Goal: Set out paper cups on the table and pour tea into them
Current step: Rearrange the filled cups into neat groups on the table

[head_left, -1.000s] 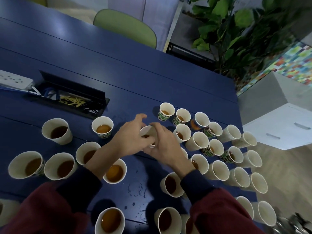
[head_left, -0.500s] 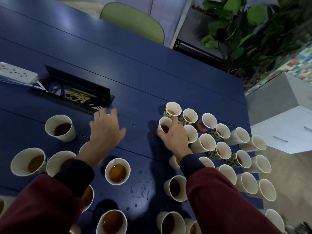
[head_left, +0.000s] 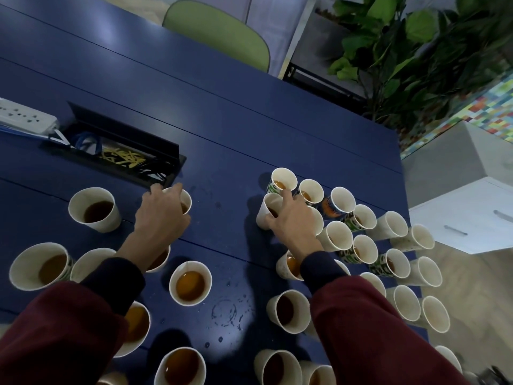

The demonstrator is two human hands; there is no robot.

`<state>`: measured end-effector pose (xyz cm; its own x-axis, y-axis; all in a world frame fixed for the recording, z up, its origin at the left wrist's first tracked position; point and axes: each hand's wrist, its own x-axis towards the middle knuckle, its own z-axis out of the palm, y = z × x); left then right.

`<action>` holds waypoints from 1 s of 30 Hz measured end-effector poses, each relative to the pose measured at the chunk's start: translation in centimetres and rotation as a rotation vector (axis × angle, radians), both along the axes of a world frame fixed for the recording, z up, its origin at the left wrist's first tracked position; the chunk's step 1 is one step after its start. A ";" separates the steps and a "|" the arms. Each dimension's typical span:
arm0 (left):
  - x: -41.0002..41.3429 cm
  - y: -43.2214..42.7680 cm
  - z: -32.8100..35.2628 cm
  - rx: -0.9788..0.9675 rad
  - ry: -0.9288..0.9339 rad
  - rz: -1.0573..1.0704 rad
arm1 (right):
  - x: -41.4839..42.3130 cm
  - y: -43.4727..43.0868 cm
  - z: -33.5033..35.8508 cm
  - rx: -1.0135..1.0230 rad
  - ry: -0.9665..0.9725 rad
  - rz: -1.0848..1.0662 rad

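Many paper cups stand on the dark blue table (head_left: 222, 120), most with brown tea in them. My left hand (head_left: 162, 218) reaches from above over a tea-filled cup (head_left: 186, 202) beside the cable box, its fingers curled round the rim. My right hand (head_left: 291, 218) grips another cup (head_left: 266, 215) with tea at the left edge of the tight right-hand cluster (head_left: 341, 237). That cup stands on the table next to a green-patterned cup (head_left: 283, 180). Looser cups such as one at the left (head_left: 94, 209) and one in the middle (head_left: 190, 283) hold tea.
An open black cable box (head_left: 122, 157) with wires is sunk in the table, a white power strip (head_left: 25, 118) to its left. Drops and a wet ring (head_left: 224, 312) lie between my arms. A green chair (head_left: 219, 31), plant (head_left: 416, 51) and white cabinet (head_left: 458, 218) border the table.
Both hands held one cup in the middle a second ago. My right hand took it rightwards to the cluster's edge; my left hand moved left onto the cup by the cable box.
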<state>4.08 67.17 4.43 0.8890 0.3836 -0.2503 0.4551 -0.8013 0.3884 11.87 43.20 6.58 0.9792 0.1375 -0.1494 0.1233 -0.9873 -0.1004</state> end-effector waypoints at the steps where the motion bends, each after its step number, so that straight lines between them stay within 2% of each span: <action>1: 0.0 0.1 -0.2 -0.002 -0.001 0.002 | -0.1 0.0 0.2 -0.040 -0.019 0.004; 5: 0.0 0.1 -0.3 -0.002 -0.013 0.007 | -0.6 0.0 0.3 -0.098 -0.083 0.011; 11: 0.1 -0.4 0.4 0.004 -0.042 -0.012 | -1.0 -0.3 0.4 -0.150 -0.079 -0.014; 13: 0.1 -0.8 1.0 -0.022 -0.081 -0.026 | -1.7 -0.2 0.4 -0.048 -0.130 -0.010; 16: 0.0 -1.7 2.2 -0.077 -0.163 -0.056 | -3.8 0.6 0.6 0.195 -0.157 0.117; 19: -0.4 -3.3 3.7 -0.169 -0.226 -0.092 | -6.2 1.7 0.7 0.436 -0.044 0.243; 22: -1.0 -5.1 5.1 -0.249 -0.238 -0.154 | -7.7 2.5 0.8 0.608 0.061 0.273; 27: -2.2 -7.1 6.3 -0.291 -0.202 -0.228 | -8.4 2.3 1.0 0.612 -0.002 0.250; 30: -2.9 -6.9 6.3 -0.430 -0.185 -0.248 | -8.8 1.7 1.2 0.541 -0.051 0.267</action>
